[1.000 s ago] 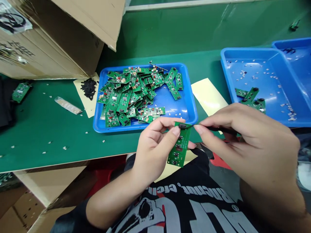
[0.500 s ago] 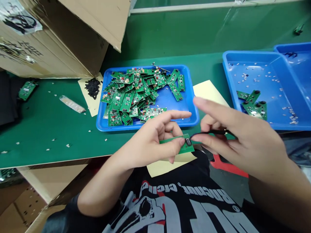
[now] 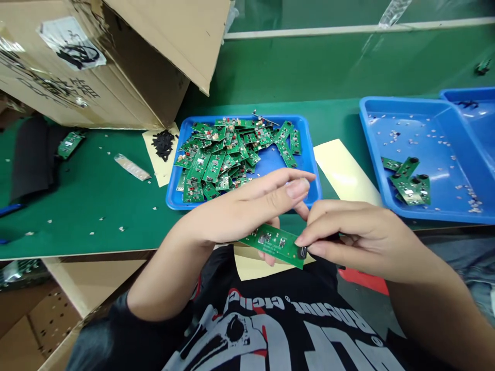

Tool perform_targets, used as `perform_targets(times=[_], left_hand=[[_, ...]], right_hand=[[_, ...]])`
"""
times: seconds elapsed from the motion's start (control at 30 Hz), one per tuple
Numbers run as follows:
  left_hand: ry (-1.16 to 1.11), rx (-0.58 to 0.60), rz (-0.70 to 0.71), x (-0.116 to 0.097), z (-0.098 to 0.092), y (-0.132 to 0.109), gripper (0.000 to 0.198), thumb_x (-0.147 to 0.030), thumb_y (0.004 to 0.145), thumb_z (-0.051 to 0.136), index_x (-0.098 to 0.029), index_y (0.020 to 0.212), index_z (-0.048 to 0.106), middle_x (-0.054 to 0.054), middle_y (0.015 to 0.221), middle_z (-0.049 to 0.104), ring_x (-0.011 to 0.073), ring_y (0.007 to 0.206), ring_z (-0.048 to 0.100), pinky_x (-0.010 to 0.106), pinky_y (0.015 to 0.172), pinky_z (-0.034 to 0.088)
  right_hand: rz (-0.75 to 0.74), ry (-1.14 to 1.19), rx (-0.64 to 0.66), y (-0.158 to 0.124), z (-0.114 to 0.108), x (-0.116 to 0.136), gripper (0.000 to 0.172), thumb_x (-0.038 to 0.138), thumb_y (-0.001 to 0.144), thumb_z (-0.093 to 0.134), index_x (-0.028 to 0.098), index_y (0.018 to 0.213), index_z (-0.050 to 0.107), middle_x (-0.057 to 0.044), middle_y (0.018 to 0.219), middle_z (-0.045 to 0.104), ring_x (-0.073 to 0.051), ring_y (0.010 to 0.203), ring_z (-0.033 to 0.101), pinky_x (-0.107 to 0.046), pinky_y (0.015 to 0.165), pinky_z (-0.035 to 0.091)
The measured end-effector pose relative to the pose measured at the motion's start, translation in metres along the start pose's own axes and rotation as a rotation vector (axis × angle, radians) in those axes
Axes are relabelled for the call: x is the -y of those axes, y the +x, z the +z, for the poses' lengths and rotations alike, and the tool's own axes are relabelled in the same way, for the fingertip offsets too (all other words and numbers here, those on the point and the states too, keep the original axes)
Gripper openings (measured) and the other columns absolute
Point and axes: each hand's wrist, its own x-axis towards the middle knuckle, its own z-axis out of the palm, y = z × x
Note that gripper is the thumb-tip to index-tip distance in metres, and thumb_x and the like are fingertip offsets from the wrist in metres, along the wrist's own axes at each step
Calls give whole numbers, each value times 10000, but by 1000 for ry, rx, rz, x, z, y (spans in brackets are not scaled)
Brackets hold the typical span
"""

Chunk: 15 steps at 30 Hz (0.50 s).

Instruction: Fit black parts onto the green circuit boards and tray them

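A green circuit board (image 3: pixel 276 246) is held tilted over my lap, with small parts on its upper face and a black-rimmed port (image 3: pixel 302 252) at its right end. My left hand (image 3: pixel 259 201) bears the board's left part, fingers behind it and thumb lifted off the face. Thumb and index finger of my right hand (image 3: pixel 344 226) are pinched at the board's right end, touching the black piece around the port. A sliver of something dark shows under my right fingers; most of it is hidden. Beyond my hands is a blue tray (image 3: pixel 315 193) heaped with circuit boards.
Another blue tray (image 3: pixel 386 198) at right holds several boards and white scraps. Yellow paper (image 3: pixel 344 167) lies between the trays. Small black pieces (image 3: pixel 164 144) are piled on paper at left, near a clear strip (image 3: pixel 132 167). A cardboard box (image 3: pixel 127 98) stands back left.
My left thumb has lifted off the board, uncovering its face. My right fingers have closed onto the board's end. The thin black tool in my right hand has mostly gone from sight.
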Motion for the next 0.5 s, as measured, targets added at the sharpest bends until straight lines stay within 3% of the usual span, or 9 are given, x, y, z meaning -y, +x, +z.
perform_targets(times=[0.13, 0.23, 0.33, 0.4, 0.5], left_hand=[[-178, 18, -18, 0, -14, 5, 734, -728, 788, 517, -188, 1284, 556, 112, 1005, 712, 161, 531, 675, 210, 399, 493], [-327, -145, 54, 11, -12, 3, 802, -730, 751, 563, -154, 1302, 480, 97, 937, 694, 181, 541, 684, 245, 423, 531], [-299, -502, 329, 35, 12, -3, 719, -461, 695, 795, -222, 1273, 440, -7, 842, 649, 110, 584, 665, 191, 537, 569], [-163, -596, 502, 51, 33, -6, 720, -270, 684, 836, -283, 1280, 431, -23, 856, 660, 119, 715, 699, 195, 681, 596], [-91, -676, 573, 64, 53, -7, 520, -224, 764, 775, -276, 1216, 524, 9, 916, 705, 157, 858, 723, 233, 776, 610]], right_hand=[[31, 25, -164, -4, 5, -2, 133, 99, 861, 610, 211, 894, 673, 20, 729, 640, -67, 637, 584, -168, 549, 476], [86, 40, -387, -7, 15, -6, 170, 83, 843, 619, 235, 896, 676, 14, 764, 650, -86, 662, 588, -182, 510, 462], [116, -5, -605, -6, 29, -8, 221, 45, 823, 616, 241, 900, 682, 16, 755, 641, -98, 672, 589, -202, 528, 474], [118, -25, -670, -3, 38, -9, 234, 28, 814, 614, 234, 903, 682, 20, 746, 635, -93, 664, 585, -201, 537, 479], [116, -42, -676, 2, 49, -8, 211, 41, 816, 620, 224, 904, 676, 18, 737, 636, -98, 665, 588, -206, 544, 485]])
